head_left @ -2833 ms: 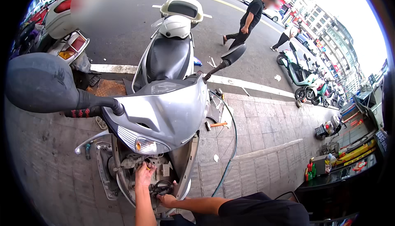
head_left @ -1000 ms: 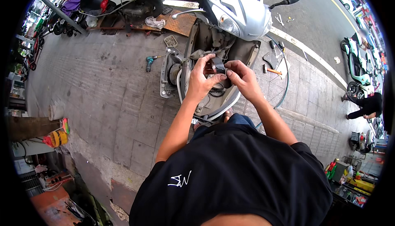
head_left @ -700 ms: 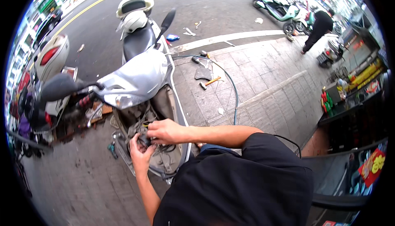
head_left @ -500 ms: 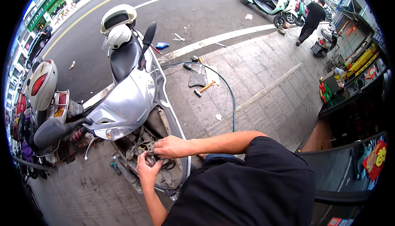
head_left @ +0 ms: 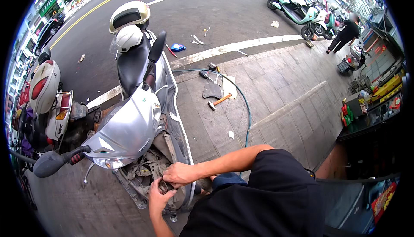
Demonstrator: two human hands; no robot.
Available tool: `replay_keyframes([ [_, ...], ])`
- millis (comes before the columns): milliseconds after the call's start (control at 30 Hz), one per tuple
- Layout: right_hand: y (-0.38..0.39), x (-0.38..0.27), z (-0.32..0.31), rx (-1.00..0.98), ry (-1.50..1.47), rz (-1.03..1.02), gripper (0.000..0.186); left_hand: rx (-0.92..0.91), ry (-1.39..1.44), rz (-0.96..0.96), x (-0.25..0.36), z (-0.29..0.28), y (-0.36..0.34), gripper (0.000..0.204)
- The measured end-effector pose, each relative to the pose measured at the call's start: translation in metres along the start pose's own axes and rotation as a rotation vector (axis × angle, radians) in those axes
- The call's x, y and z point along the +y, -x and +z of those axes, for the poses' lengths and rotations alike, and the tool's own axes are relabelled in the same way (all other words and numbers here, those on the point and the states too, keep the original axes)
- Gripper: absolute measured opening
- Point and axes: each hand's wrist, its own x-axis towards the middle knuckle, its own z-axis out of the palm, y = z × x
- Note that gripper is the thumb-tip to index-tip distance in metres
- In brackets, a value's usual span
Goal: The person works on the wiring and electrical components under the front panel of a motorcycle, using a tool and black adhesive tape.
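Along the silver scooter's right side, a pale edge bounds the uncovered front cavity; paving spreads beyond it, past hammer and hose. Over this cavity, the left hand grasps a small, dark round part between thumb and fingers. The right hand, knuckles up, bends its fingers at the part's seatward side; whether they grip, I cannot tell.

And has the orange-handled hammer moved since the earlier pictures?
No. The hammer lies on the same paving, its handle end still on the pale sheet, near the dark flat piece; only the view shifted.
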Motion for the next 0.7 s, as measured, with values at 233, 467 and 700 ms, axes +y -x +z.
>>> replay_keyframes([
  [233,-0.004,0.005,-0.012,-0.042,0.066,-0.076,0.031,-0.012,-0.081,0.044,-0.001,0.001,0.000,0.061],
  [467,-0.007,-0.012,-0.029,-0.031,-0.191,0.200,0.026,-0.010,0.345,0.042,0.003,0.001,0.009,0.055],
  [700,-0.027,-0.043,-0.018,-0.005,-0.016,0.045,0.023,-0.060,0.553,0.071,0.002,-0.017,0.032,0.057],
])
